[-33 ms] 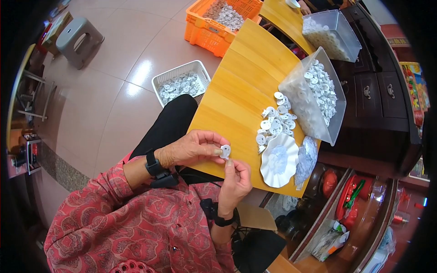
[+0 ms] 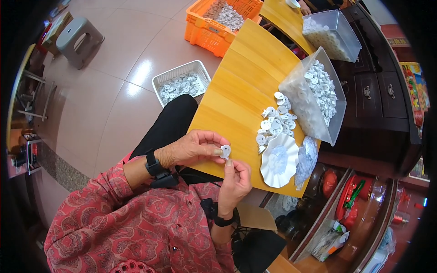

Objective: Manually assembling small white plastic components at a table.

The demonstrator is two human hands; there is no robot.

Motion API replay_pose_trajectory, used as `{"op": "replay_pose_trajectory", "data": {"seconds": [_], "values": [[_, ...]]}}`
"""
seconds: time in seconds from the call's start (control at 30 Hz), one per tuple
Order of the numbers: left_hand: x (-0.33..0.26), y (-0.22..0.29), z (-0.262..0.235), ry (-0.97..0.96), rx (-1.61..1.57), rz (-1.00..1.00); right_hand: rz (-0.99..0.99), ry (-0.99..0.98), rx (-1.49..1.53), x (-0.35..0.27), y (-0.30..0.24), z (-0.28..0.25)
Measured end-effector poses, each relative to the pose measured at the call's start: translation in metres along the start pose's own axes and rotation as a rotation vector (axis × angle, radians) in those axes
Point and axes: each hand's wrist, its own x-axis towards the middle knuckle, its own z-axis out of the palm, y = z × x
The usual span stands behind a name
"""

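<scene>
A small round white plastic piece (image 2: 226, 150) with holes in its face is pinched between the thumb and fingers of my left hand (image 2: 193, 148), above the table's near edge. Just below it, my right hand (image 2: 234, 184) is closed, thumb and forefinger together at the piece's lower edge. Whatever sits between those fingertips is too small to make out. To the right, a heap of similar white pieces (image 2: 275, 123) lies on the yellow wooden table (image 2: 227, 100). Beside the heap is a white wavy-edged dish (image 2: 268, 176) holding small translucent bits (image 2: 279, 157).
A clear plastic bag (image 2: 307, 157) lies right of the dish. Behind it a tilted translucent bin (image 2: 296, 104) is full of white pieces; another bin (image 2: 350, 41) stands farther back. On the floor are a white basket (image 2: 158, 82), an orange crate (image 2: 205, 38) and a grey stool (image 2: 75, 32).
</scene>
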Motion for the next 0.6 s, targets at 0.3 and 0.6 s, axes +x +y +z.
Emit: {"op": "replay_pose_trajectory", "data": {"seconds": [0.3,0.6], "values": [[-0.0001,0.0004,0.0001,-0.012,-0.003,0.013,-0.162,0.041,-0.185,0.0038,-0.0034,0.008],[-0.0005,0.0021,0.0025,-0.007,0.041,0.033,-0.183,0.06,-0.223,0.004,-0.003,0.009]]}}
